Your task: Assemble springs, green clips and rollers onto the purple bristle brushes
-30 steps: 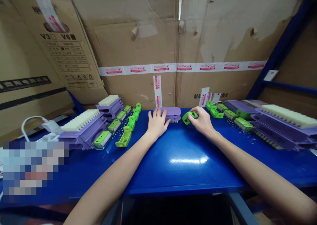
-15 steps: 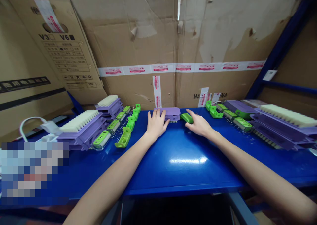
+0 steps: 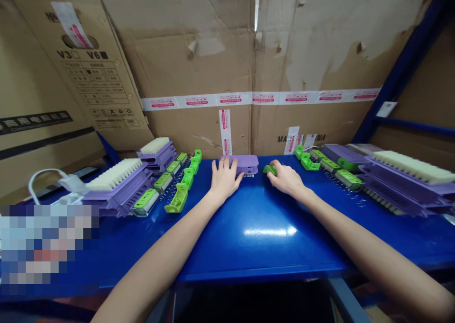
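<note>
Brown cardboard point(image 3: 199, 62) closes off the far side, joined by printed tape point(image 3: 231, 98), above a glossy blue table point(image 3: 266, 247) bare in the near middle. At far centre a purple brush point(image 3: 248, 161) lies bristles down. Left hand point(image 3: 224, 177) rests on its left part, fingers spread apart over the top, thumb at the near side. Right hand point(image 3: 286, 177), just to the right, has its fingers narrowed on a green cap point(image 3: 269, 169), which is apart from the brush.

Progress, as judged: partial. No cap is seen on the right end of the central brush; its left end is covered by the hand and cannot be assessed. One purple piece point(image 3: 346, 157) at right carries a green end and appears further assembled.

Parts outstanding, apparently: loose green caps in a row at left point(image 3: 177, 197), others at far right point(image 3: 309, 163), green-topped blocks point(image 3: 145, 199) beside the left row, and purple brush stacks at left point(image 3: 113, 195) and right point(image 3: 408, 190), without visible caps.
</note>
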The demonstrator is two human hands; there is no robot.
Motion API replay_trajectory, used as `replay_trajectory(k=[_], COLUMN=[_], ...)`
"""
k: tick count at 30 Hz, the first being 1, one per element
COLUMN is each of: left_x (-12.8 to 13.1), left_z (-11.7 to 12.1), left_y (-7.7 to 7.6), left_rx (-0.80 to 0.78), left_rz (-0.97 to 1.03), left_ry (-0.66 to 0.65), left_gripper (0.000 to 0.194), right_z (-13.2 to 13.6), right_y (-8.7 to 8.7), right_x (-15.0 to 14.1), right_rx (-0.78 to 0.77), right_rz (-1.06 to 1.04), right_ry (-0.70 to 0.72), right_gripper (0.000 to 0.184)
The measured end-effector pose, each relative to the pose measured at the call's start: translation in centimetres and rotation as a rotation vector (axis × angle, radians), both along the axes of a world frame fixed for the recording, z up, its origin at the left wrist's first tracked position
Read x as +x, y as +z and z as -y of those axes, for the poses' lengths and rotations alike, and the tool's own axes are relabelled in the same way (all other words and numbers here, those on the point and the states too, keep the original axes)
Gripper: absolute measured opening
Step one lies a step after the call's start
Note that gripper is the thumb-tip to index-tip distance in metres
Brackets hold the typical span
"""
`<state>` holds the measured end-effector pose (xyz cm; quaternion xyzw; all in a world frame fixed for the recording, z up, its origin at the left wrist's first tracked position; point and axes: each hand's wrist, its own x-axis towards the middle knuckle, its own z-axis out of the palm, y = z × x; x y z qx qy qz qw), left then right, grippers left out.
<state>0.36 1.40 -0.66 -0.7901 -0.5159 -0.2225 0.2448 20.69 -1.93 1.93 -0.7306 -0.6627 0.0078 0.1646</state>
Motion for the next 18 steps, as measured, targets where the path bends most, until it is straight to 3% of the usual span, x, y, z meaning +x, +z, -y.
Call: replay_trajectory(k=[6,11,18], left_x=[0.0,0.0,-0.1], left_z=[0.0,0.1,-0.1], left_y=[0.0,0.1,0.1], left_rx=[0.006,-0.007,-0.017], left_rz=[0.005,0.000,0.004], left_ry=[0.008,0.016,0.002], left_gripper=[0.053,0.053,0.052], right_z=[-1.0,-2.3,-2.2], right_y=[0.2,0.1,0.2], right_x=[-0.1,-0.4,-2.9], right_rx=[-0.031,0.014,-0.092], right_rz=[-0.176,-0.606,-1.130], right_ry=[-0.079,-0.042,0.039], right_gripper=[0.042,0.052,0.038])
